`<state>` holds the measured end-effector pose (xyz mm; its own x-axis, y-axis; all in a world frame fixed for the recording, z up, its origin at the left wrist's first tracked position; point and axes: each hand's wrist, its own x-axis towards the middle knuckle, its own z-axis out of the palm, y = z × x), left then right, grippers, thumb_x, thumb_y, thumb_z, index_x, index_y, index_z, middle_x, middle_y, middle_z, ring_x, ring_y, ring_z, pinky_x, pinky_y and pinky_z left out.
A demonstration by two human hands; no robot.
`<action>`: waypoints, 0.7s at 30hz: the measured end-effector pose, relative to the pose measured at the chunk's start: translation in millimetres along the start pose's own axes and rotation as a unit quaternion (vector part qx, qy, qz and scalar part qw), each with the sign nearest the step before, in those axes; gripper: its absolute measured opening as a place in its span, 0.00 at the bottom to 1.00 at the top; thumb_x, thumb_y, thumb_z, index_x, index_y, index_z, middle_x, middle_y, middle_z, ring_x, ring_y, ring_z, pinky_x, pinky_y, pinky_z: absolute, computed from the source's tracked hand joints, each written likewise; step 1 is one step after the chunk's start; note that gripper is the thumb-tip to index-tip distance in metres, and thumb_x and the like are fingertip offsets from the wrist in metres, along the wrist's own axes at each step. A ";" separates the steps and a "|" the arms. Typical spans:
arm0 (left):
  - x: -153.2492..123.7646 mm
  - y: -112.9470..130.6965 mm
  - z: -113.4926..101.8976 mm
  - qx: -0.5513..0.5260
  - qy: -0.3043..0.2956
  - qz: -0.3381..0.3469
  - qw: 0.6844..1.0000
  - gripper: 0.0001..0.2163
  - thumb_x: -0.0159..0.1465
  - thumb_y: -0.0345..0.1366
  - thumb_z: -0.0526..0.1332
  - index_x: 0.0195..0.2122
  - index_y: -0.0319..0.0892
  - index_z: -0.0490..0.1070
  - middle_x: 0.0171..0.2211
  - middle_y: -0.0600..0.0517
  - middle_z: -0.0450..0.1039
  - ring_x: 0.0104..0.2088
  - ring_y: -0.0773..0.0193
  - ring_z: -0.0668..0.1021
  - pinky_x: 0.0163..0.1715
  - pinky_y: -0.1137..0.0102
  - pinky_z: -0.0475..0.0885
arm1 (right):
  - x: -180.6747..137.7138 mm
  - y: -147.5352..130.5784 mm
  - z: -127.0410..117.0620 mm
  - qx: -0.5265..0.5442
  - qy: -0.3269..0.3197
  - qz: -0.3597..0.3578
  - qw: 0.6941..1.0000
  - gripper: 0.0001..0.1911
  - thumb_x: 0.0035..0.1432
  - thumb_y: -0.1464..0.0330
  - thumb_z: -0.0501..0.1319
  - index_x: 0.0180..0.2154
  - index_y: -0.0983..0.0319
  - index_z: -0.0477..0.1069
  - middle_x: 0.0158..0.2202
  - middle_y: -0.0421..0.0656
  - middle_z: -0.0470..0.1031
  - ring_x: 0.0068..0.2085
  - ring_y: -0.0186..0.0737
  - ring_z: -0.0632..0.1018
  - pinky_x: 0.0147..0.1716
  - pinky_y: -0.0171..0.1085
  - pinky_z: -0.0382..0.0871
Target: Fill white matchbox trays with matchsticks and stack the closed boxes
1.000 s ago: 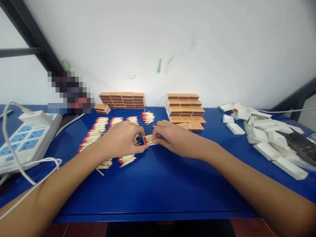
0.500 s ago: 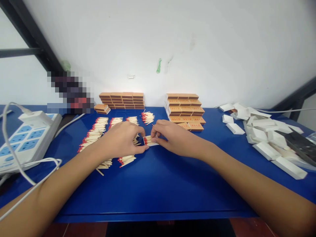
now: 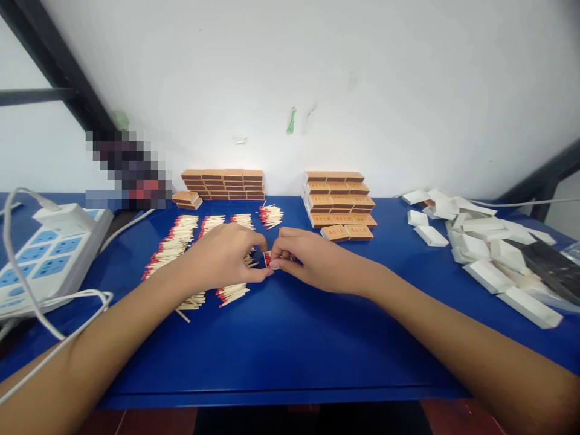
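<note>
A small white matchbox tray (image 3: 267,258) with red match heads showing lies on the blue table between my hands. My left hand (image 3: 231,254) holds its left end, thumb at the near corner and forefinger at the far one. Over the tray, the fingers of my right hand (image 3: 308,257) are bent together and cover most of it; whatever they pinch is hidden. Rows of loose matches (image 3: 174,248) lie under and beside my left hand, red heads to the left. A smaller bunch of matches (image 3: 272,216) sits just beyond the tray.
Closed matchboxes stand stacked against the wall in a left stack (image 3: 222,184) and a stepped right stack (image 3: 339,202). White empty trays (image 3: 492,241) are heaped at the right. A power strip (image 3: 49,260) with white cables lies at the left, one cable crossing my left forearm.
My right hand has shifted slightly left, and its fingers now cover most of the tray and the matchsticks that showed before. The left hand has stayed in place.
</note>
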<state>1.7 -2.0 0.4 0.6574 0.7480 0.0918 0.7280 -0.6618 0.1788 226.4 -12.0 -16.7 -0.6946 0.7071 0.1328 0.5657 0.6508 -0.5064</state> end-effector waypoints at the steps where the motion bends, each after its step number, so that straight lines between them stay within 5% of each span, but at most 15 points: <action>1: 0.1 -0.3 0.1 0.001 -0.001 0.000 1.000 0.11 0.63 0.45 0.68 0.38 0.44 0.82 0.26 0.53 0.78 0.28 0.61 0.76 0.29 0.67 0.60 | 0.1 -0.2 0.5 -0.002 -0.001 0.001 1.000 0.08 0.73 0.68 0.60 0.38 0.61 0.73 0.42 0.44 0.73 0.40 0.39 0.75 0.40 0.38 0.67; 21: -0.1 -0.6 2.2 -0.001 0.008 0.015 1.000 0.12 0.64 0.46 0.68 0.39 0.43 0.82 0.25 0.54 0.76 0.27 0.62 0.76 0.29 0.68 0.61 | 1.5 6.2 2.3 -0.017 0.043 0.013 0.999 0.02 0.70 0.70 0.62 0.40 0.60 0.73 0.41 0.42 0.71 0.38 0.38 0.72 0.37 0.38 0.63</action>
<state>1.6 -1.7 -1.9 0.6758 0.7286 0.1118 0.7077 -0.6837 0.1777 227.8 -7.6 -21.6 -0.6396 0.7442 0.1927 0.5991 0.6396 -0.4817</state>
